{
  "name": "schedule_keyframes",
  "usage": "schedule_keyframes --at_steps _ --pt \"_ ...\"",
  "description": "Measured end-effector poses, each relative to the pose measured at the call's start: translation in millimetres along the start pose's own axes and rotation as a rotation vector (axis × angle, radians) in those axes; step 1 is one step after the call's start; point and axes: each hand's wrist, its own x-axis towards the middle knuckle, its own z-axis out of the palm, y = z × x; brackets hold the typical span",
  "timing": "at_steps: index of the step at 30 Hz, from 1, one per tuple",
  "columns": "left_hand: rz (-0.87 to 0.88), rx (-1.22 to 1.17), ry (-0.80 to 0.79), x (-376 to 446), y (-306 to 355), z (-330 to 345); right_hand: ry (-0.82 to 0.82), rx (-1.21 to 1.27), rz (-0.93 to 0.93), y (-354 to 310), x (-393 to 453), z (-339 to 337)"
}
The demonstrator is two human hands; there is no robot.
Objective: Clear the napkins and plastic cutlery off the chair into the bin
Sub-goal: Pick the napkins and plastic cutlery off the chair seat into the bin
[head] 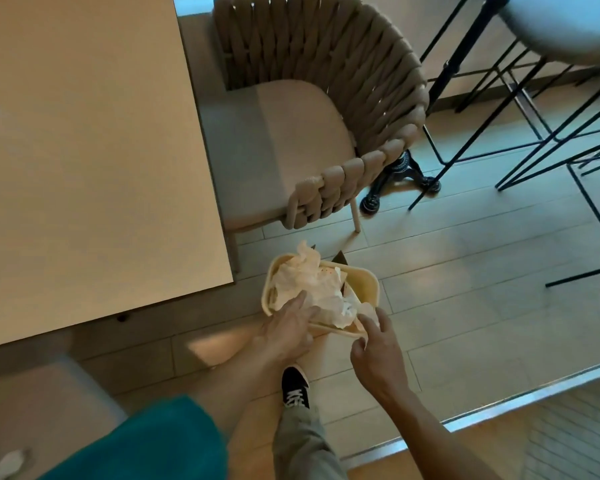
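A cream plastic bin point(364, 284) stands on the floor in front of the woven chair point(326, 98). Crumpled white napkins point(312, 282) fill the bin and rise above its rim. My left hand point(288, 327) lies over the bin's near left corner, fingers pressing on the napkins. My right hand point(374, 348) is at the near right rim and pinches a bit of white napkin point(368, 311) between thumb and fingers. The chair's seat cushion point(291, 140) shows nothing lying on it. I see no cutlery on the chair or in the bin.
A large beige table point(84, 150) fills the left side, its corner close to the bin. Black bar stool legs point(499, 98) and a cast-iron table base point(402, 178) stand to the right. My black shoe point(295, 386) is just behind the bin. A white plastic spoon point(9, 462) lies at the bottom left.
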Motion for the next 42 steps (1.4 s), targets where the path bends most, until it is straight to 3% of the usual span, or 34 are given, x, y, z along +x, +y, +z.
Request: schedule_keyframes --at_steps 4,8,23,27,34,42 --pt "-0.041 -0.028 0.035 -23 -20 2 -0.057 -0.080 -0.066 -17 -12 10" --pt "-0.029 -0.040 0.161 -63 -55 3 -0.120 -0.133 -0.290 -55 -32 31" --pt "-0.506 -0.213 0.363 -285 -256 48 -0.575 -0.325 -0.793 -228 -140 180" --pt "-0.636 -0.304 0.403 -346 -299 77 -0.703 -0.410 -0.861 -266 -173 228" --pt "-0.771 -0.453 0.464 -424 -378 119 -0.790 -0.516 -0.921 -311 -217 316" --pt "-0.759 -0.454 0.636 -418 -470 126 -0.779 -0.573 -0.849 -327 -230 413"
